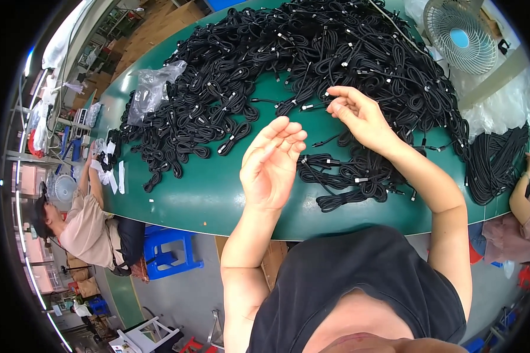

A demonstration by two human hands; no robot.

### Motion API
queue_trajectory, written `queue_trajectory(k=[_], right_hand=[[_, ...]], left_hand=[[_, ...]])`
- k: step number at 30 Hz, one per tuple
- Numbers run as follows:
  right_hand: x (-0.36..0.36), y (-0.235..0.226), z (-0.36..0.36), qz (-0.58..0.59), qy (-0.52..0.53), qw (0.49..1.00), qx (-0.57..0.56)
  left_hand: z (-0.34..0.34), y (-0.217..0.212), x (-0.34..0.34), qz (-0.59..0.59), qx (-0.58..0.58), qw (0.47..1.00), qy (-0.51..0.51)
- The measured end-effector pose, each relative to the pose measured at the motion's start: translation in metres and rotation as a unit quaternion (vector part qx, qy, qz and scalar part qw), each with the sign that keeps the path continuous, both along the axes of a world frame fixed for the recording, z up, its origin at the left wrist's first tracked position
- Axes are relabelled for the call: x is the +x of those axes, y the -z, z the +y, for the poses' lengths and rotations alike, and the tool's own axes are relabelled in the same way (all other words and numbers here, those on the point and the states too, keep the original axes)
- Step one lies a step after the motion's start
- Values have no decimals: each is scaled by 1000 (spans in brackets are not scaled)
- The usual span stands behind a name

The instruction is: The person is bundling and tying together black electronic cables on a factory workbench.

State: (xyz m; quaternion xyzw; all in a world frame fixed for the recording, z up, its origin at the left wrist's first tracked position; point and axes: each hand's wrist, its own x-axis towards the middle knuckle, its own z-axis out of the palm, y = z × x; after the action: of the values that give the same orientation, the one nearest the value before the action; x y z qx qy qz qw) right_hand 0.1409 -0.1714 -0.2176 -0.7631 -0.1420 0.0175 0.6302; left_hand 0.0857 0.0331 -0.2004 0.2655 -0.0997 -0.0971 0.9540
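Observation:
My left hand [271, 165] is raised over the green table's near side, palm up. Its fingers are loosely bent and apart, and nothing lies in it. Farther right, my right hand [362, 120] reaches to the inner edge of a big heap of coiled black cables [312, 50]. Its thumb and fingers are bent together at a black cable [319, 107] with a silvery plug; the exact grip is partly hidden by the fingers. Between my forearms lies a smaller group of tied cable coils [359, 176] with pale connectors. A single coil [234, 138] rests left of my left hand.
A clear plastic bag [153, 91] lies on the heap's left part. A fan [459, 38] stands at the far right, above a bundle of long black cables [494, 165]. One person [88, 217] sits at the left, another [521, 217] at the right. A blue stool [168, 253] stands below the table [176, 203].

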Motion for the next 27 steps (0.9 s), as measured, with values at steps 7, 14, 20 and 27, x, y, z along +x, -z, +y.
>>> queue_trajectory(k=[7, 14, 20, 27], right_hand=[[16, 13, 1, -13, 41, 999, 7], [64, 44, 14, -316, -44, 810, -491], [65, 54, 42, -406, 40, 721, -560], [87, 61, 75, -478, 14, 685, -550]], left_hand=[[-26, 17, -17, 41, 168, 985, 28], [-37, 39, -24, -274, 366, 885, 91], [-28, 31, -26, -108, 443, 888, 54], [-26, 38, -13, -15, 401, 914, 58]])
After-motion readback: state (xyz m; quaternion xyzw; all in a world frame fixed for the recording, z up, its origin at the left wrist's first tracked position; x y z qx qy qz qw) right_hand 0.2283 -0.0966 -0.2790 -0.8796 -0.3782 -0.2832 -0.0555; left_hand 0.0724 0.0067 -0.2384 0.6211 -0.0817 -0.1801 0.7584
